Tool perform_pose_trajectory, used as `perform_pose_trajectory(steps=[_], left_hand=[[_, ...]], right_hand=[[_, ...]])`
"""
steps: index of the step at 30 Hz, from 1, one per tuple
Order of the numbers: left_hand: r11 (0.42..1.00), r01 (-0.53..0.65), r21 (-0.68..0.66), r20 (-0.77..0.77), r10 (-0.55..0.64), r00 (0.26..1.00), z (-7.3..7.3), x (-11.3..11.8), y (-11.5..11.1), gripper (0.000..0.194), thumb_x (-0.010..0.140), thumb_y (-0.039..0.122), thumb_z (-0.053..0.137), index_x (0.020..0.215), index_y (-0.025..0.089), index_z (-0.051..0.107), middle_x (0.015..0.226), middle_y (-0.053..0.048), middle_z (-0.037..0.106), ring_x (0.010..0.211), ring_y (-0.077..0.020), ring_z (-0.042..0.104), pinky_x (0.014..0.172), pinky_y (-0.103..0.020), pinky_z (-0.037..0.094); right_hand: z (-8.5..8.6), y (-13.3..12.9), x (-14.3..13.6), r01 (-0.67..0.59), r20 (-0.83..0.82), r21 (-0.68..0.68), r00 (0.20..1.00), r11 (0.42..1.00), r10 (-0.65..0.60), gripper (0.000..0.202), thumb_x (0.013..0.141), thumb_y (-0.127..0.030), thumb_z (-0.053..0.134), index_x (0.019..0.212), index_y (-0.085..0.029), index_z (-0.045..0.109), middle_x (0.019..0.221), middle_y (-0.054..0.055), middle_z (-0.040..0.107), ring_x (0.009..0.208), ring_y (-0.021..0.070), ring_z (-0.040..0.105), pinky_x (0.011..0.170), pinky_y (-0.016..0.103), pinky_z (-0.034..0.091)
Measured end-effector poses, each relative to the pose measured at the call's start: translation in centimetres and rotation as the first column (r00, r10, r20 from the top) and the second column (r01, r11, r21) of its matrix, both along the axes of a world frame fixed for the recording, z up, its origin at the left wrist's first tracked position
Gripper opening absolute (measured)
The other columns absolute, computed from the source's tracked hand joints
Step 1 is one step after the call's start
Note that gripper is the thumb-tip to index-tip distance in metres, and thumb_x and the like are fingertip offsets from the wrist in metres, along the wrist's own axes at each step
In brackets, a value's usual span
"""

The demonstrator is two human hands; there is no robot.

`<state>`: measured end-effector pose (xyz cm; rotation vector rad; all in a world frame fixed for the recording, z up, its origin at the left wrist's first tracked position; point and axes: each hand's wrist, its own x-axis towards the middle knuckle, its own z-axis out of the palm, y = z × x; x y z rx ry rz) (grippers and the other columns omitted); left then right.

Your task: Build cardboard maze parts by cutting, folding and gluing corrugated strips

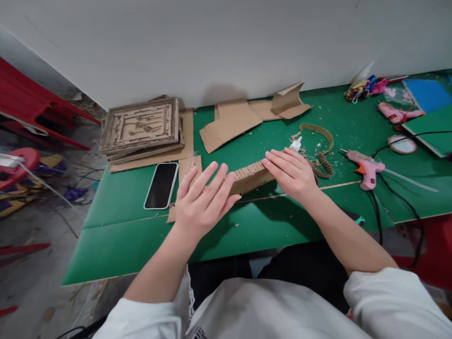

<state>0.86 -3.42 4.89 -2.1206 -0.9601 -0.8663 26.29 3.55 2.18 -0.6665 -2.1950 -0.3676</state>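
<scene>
A long cardboard piece (254, 178) with a ribbed top edge stands on the green table in front of me, slanting up to the right. My left hand (203, 202) lies over its left end, fingers stretched out and apart. Over its right end rests my right hand (291, 174), fingers extended and lying flat. Both palms hide the ends of the piece. Just beyond my right hand are a small white tip (295, 144) and curled corrugated strips (324, 163).
Left of my hands lie a phone (161, 186) and a stack of cardboard panels (143, 125). Cardboard scraps (231, 125) sit near the wall. On the right are a pink glue gun (369, 169) with a cable, another pink glue gun (397, 114) and a tape roll (401, 144).
</scene>
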Motion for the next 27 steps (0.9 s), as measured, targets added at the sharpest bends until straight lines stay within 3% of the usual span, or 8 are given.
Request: perform_pose_trajectory(steps=[3, 9, 13, 19, 27], left_hand=[[0.996, -0.002, -0.094, -0.084, -0.006, 0.996, 0.5, 0.8, 0.1, 0.045, 0.085, 0.030, 0.063, 0.126, 0.014, 0.056, 0.118, -0.011, 0.067, 0.117, -0.0254, 0.059, 0.103, -0.037, 0.043], [0.990, 0.051, -0.131, -0.017, -0.054, 0.998, -0.7, 0.5, 0.3, 0.049, 0.086, 0.008, 0.058, 0.133, 0.018, 0.050, 0.115, -0.007, 0.069, 0.113, -0.0201, 0.062, 0.099, -0.031, 0.047], [0.991, 0.054, -0.123, -0.028, -0.058, 0.998, -0.8, 0.4, 0.3, 0.051, 0.084, 0.007, 0.060, 0.133, 0.016, 0.050, 0.115, -0.007, 0.068, 0.111, -0.0201, 0.063, 0.099, -0.031, 0.049], [0.988, 0.065, -0.140, -0.015, -0.068, 0.998, -0.9, 0.4, 0.3, 0.050, 0.086, 0.007, 0.057, 0.134, 0.019, 0.048, 0.117, -0.007, 0.067, 0.112, -0.0202, 0.062, 0.102, -0.033, 0.048], [0.988, 0.066, -0.140, -0.028, -0.071, 0.997, -1.0, 0.2, 0.3, 0.048, 0.086, 0.007, 0.058, 0.132, 0.018, 0.051, 0.118, -0.007, 0.067, 0.112, -0.0209, 0.062, 0.102, -0.035, 0.049]], right_hand=[[-0.1, 0.0, 0.1, -0.015, -0.015, -0.018, 1.000, 1.000, 0.014, 0.054, 0.089, -0.009, 0.051, 0.139, -0.027, 0.044, 0.126, 0.006, 0.063, 0.120, 0.0178, 0.056, 0.106, 0.038, 0.045], [-0.7, 0.1, 0.1, -0.015, -0.029, -0.022, 0.999, 1.000, 0.014, 0.055, 0.089, -0.010, 0.051, 0.139, -0.031, 0.041, 0.128, 0.003, 0.061, 0.121, 0.0181, 0.056, 0.106, 0.040, 0.046], [-0.9, 0.2, 0.0, -0.025, -0.027, 0.012, 0.999, 1.000, 0.025, 0.061, 0.088, -0.009, 0.052, 0.143, -0.027, 0.035, 0.127, 0.005, 0.062, 0.123, 0.0178, 0.054, 0.106, 0.039, 0.045], [-1.0, 0.2, 0.0, -0.036, -0.066, -0.040, 0.997, 0.999, 0.034, 0.054, 0.089, -0.012, 0.051, 0.139, -0.031, 0.043, 0.126, 0.002, 0.063, 0.122, 0.0173, 0.055, 0.107, 0.038, 0.044], [-1.1, 0.3, -0.2, -0.017, -0.033, 0.005, 0.999, 1.000, 0.017, 0.059, 0.087, -0.010, 0.052, 0.141, -0.029, 0.038, 0.126, 0.003, 0.063, 0.121, 0.0178, 0.055, 0.106, 0.039, 0.045]])
